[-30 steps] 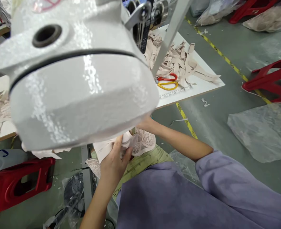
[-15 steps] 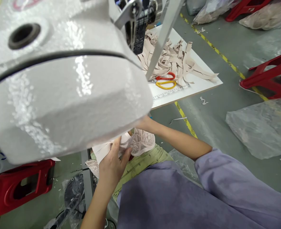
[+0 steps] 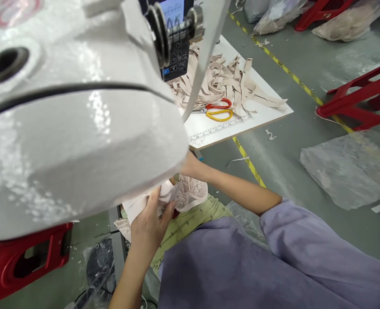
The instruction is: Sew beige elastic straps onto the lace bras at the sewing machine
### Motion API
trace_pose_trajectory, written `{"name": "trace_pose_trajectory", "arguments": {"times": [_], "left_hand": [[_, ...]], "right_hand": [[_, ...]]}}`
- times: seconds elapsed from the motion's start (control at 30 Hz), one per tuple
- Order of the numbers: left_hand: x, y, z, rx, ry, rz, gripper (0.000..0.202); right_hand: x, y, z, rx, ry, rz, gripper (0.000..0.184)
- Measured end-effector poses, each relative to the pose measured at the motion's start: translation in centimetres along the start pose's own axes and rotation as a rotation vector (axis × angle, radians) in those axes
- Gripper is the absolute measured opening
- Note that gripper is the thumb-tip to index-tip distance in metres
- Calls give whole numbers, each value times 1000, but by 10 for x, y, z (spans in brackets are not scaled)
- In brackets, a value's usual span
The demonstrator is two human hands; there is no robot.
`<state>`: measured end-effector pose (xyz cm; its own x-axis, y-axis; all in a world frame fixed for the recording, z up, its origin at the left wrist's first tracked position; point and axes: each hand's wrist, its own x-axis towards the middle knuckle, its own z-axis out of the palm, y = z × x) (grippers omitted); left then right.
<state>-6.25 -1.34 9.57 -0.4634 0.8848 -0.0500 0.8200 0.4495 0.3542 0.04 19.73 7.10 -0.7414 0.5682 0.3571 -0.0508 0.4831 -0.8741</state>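
Observation:
My left hand point(image 3: 151, 221) is closed on a pale pink lace fabric piece point(image 3: 190, 193), thumb and fingers pinching its folded edge above my lap. Only the wrist and forearm of my right hand point(image 3: 191, 165) show; the hand itself goes under the big white sewing machine head point(image 3: 80, 128) and its fingers are hidden. The lace hangs just below the machine, over my green trousers point(image 3: 193, 216).
A white table point(image 3: 260, 116) holds a heap of beige fabric strips point(image 3: 225, 79) and red and yellow scissors point(image 3: 217, 109). Red plastic stools stand at the left point(image 3: 25, 257) and right point(image 3: 363, 96). Clear plastic bags point(image 3: 347, 167) lie on the grey floor with a yellow line.
The view has shifted so the machine head fills more of the left. My left hand keeps its pinch on the lace; the hands have hardly moved.

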Motion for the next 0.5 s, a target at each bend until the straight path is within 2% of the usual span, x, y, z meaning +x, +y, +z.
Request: {"name": "trace_pose_trajectory", "arguments": {"times": [0.17,0.27,0.33,0.5], "left_hand": [[-3,-3,0,78,89,0,64],[-5,-4,0,83,140,51,62],[-7,-5,1,69,145,82,64],[-8,-4,-1,83,156,32,64]], "right_hand": [[-6,3,0,81,118,-28,16],[-14,6,-3,122,189,-21,17],[-20,7,-6,142,196,14,17],[-33,7,-12,163,145,86,16]]}}
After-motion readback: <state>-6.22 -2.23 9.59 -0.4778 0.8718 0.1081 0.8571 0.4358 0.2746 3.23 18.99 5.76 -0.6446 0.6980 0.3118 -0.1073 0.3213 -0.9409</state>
